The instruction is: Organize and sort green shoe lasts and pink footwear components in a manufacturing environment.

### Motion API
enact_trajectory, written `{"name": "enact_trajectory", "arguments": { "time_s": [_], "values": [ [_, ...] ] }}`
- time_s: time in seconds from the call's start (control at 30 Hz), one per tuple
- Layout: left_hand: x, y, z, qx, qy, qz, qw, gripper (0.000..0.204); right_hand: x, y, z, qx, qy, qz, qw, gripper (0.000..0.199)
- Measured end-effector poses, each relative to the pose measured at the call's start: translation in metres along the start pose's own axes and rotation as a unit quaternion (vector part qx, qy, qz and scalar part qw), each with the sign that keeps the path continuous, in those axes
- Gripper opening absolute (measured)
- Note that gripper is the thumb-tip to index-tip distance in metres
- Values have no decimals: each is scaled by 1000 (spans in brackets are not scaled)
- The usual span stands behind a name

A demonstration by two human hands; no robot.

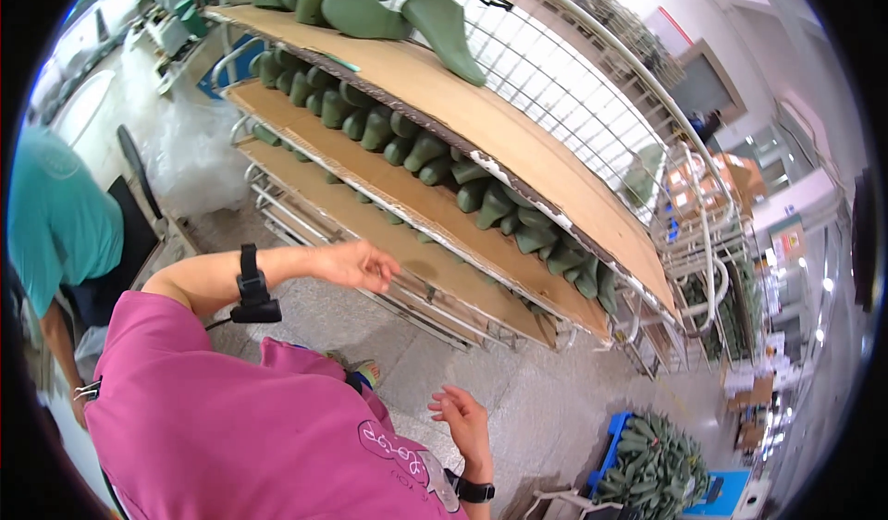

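My left hand (359, 265) reaches out in front of the rack's lower shelves, fingers loosely bent and nothing visible in them. Lower and to the right, my right hand (464, 426) hangs over the floor with its fingers apart and bare. Nearest to both hands is a metal rack with cardboard-covered shelves (546, 141). Green shoe lasts (425, 150) stand packed in rows on its second shelf. Several more lasts (365, 15) lie at the left end of the top shelf. The lower shelf (370, 219) is partly hidden by the one above.
A co-worker in a teal shirt (60, 215) is at the far left, beside a chair (139, 173). A blue crate (608, 451) heaped with green lasts (657, 464) stands on the floor at lower right. Clear plastic bags (190, 154) lie left of the rack; cardboard boxes (731, 182) are behind.
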State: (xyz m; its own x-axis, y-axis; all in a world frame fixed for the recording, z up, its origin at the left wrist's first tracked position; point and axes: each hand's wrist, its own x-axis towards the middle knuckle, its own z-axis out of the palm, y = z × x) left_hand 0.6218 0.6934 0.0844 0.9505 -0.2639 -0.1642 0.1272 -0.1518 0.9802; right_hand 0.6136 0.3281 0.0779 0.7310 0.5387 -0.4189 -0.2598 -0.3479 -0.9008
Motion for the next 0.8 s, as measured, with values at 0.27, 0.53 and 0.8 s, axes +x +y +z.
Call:
{"name": "enact_trajectory", "arguments": {
  "time_s": [0.27,0.53,0.8],
  "values": [
    [-31,136,-52,55,163,97,980,29,64,-27,-49,-49,-99,-100,989,29],
    [24,251,-104,395,178,4,901,31,92,1,-34,25,-142,-63,988,29],
    [136,248,-226,783,29,81,616,48,97,0,-7,92,-48,-37,994,30]
  ]
}}
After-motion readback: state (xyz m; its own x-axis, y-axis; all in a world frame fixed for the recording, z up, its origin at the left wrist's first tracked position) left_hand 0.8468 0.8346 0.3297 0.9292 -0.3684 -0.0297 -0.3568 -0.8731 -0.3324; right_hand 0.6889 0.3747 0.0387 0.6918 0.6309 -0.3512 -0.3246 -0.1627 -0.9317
